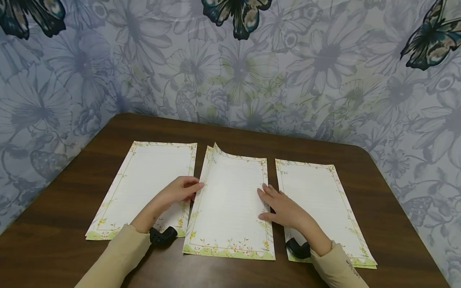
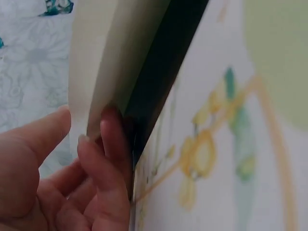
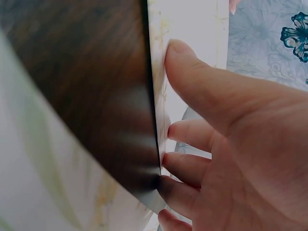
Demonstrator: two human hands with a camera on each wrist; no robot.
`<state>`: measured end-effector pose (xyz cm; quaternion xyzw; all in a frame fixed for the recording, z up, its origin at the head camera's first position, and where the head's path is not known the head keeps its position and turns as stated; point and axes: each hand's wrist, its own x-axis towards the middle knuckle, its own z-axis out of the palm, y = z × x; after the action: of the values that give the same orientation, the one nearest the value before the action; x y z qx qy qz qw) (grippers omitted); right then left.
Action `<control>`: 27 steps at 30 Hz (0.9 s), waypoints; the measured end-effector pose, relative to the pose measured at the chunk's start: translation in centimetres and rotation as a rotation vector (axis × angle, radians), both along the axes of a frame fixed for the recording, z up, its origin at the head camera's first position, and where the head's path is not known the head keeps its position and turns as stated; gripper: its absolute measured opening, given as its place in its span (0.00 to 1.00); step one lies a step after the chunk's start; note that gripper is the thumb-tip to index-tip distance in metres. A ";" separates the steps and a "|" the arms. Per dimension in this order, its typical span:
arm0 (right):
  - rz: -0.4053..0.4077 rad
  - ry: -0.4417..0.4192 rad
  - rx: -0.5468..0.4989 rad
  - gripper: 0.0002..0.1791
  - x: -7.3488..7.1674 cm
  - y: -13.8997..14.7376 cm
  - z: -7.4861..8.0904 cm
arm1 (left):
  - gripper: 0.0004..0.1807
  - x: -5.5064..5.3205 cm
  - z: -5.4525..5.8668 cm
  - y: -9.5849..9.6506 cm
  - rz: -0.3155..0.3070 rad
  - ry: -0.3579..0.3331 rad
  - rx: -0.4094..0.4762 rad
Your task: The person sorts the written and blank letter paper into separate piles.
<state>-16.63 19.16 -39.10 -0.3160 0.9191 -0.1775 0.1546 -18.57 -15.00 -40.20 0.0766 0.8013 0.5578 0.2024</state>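
The middle sheet of paper (image 1: 230, 208) is white with faint ruled lines and a yellow-green floral border. Its upper left corner curls up over another sheet below. At its left edge my left hand (image 1: 180, 189) pinches the paper, thumb on the top face and fingers behind it. In the left wrist view the sheet's raised edge (image 2: 94, 62) stands between thumb and fingers. Across from it, my right hand (image 1: 286, 208) rests its spread fingers on the sheet's right edge. The right wrist view shows the thumb (image 3: 179, 53) lying flat along the printed border.
A left paper stack (image 1: 144, 172) and a right paper stack (image 1: 317, 200), in the same print, flank the middle one on the brown wooden table (image 1: 230, 136). Behind the table is a flowered wall covering (image 1: 194, 80) with butterflies. Each wrist wears a black device (image 1: 163, 237).
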 end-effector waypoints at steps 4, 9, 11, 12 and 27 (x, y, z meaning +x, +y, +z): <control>-0.002 0.006 -0.001 0.41 0.0 0.0 0.0 | 0.31 -0.1 0.1 0.5 0.063 0.135 -0.134; -0.007 0.003 -0.003 0.42 0.0 0.0 0.2 | 0.33 0.0 0.4 0.7 0.115 0.243 -0.222; -0.007 0.002 -0.002 0.42 0.0 -0.1 0.2 | 0.29 0.0 0.5 0.7 0.101 0.201 -0.173; -0.008 0.001 -0.003 0.42 0.0 -0.1 0.2 | 0.28 0.0 0.5 0.7 0.091 0.167 -0.145; -0.153 -0.020 -0.129 0.45 -0.7 0.2 0.8 | 0.21 -0.1 -0.3 0.0 -0.012 0.013 -0.024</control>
<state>-17.31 19.38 -38.31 -0.2522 0.9257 -0.2506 0.1291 -18.66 -15.03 -40.54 0.0827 0.8087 0.5465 0.2012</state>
